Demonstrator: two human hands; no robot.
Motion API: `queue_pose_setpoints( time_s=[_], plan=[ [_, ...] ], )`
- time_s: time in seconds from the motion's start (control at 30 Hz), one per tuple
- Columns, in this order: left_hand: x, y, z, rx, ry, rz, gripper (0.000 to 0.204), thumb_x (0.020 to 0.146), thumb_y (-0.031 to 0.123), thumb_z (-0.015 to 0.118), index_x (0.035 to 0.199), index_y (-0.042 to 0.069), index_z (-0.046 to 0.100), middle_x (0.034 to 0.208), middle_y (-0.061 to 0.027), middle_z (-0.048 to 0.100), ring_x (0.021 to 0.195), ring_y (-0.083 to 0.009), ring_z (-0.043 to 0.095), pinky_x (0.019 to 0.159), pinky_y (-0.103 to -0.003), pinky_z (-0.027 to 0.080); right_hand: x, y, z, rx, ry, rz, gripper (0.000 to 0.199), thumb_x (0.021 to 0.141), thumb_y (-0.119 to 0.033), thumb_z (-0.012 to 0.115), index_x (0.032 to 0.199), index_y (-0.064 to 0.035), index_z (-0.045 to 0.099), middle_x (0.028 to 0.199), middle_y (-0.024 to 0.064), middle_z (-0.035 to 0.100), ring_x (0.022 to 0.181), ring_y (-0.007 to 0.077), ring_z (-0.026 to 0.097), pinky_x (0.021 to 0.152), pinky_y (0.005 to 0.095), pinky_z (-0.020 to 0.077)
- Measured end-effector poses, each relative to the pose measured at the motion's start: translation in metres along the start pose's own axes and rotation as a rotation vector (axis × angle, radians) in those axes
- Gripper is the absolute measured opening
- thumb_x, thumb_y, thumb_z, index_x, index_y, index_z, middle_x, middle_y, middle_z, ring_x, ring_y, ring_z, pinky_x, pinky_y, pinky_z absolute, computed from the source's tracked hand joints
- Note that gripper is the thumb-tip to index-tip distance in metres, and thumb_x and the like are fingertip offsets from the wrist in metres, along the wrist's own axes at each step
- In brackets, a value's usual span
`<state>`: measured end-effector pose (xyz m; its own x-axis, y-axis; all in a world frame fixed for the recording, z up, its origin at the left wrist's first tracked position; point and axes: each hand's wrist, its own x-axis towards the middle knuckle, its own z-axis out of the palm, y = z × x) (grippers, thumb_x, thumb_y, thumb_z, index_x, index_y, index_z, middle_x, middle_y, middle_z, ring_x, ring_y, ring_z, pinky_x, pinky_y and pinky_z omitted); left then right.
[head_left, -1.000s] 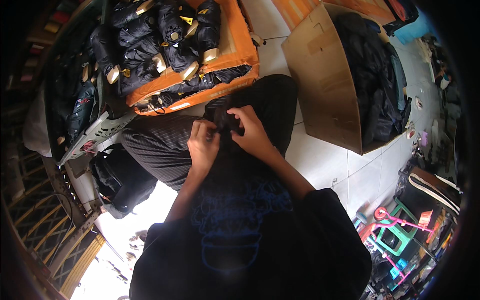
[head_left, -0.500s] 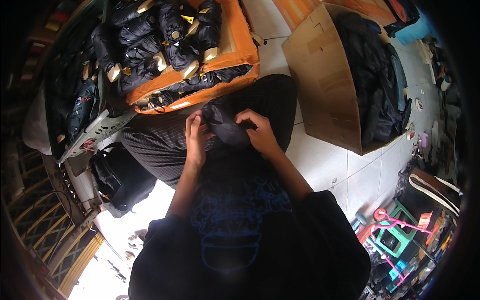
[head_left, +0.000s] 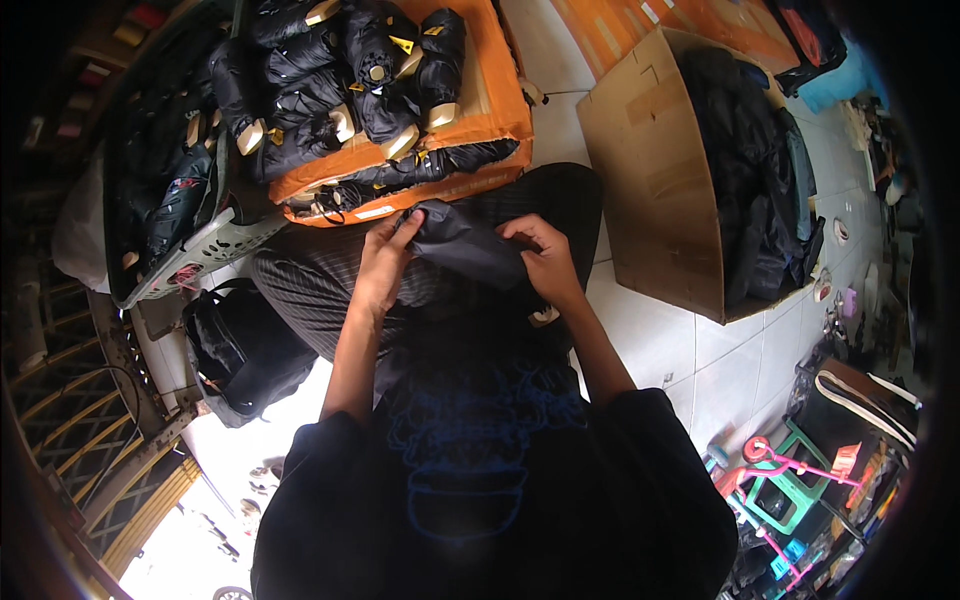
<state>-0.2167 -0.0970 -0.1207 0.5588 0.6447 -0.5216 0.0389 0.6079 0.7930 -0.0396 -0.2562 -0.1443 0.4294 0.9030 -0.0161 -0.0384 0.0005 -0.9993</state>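
Both hands, left hand [head_left: 378, 262] and right hand [head_left: 543, 262], grip a black pouch [head_left: 463, 245] near the orange tray [head_left: 492, 95] of folded umbrellas [head_left: 350, 70].

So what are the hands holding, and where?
A black cloth piece: the left hand grips its left edge, the right hand its right edge.

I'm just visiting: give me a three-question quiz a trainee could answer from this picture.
1. True or false: both hands grip the dark fabric piece.
2. What fills the cardboard box? A) dark garments B) fruit C) books
3. On which of the person's sides does the black bag lie?

Key: 1 true: left hand and right hand each pinch an end. 2 A. 3 left.
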Motion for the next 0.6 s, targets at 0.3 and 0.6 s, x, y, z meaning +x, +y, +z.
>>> queue_pose_setpoints(
  time_s=[0.3,0.6],
  plan=[
    [0.001,0.037,0.028,0.747,-0.032,0.536,0.017,0.083,0.012,0.077,0.079,-0.001,0.069,0.060,-0.0016,0.058,0.057,-0.0036,0.046,0.051,-0.024,0.039,0.036,-0.057,-0.003,-0.099,-0.149,-0.140,0.041,0.080,0.007,0.065,0.120,-0.0041,0.060,0.125,0.0090,0.058,0.110,0.0181,0.060,0.092,0.0319,0.0489],
    [0.008,0.054,0.018,0.620,-0.228,0.657,0.027,0.092,0.021,0.069,0.079,-0.003,0.066,0.061,0.0022,0.048,0.062,-0.0040,0.040,0.054,-0.024,0.036,0.062,-0.071,0.019,-0.209,-0.035,-0.260,0.007,0.087,0.000,0.069,0.090,0.0046,0.067,0.078,0.0073,0.068,0.073,0.0118,0.065,0.067,0.0241,0.0504]
  ],
)
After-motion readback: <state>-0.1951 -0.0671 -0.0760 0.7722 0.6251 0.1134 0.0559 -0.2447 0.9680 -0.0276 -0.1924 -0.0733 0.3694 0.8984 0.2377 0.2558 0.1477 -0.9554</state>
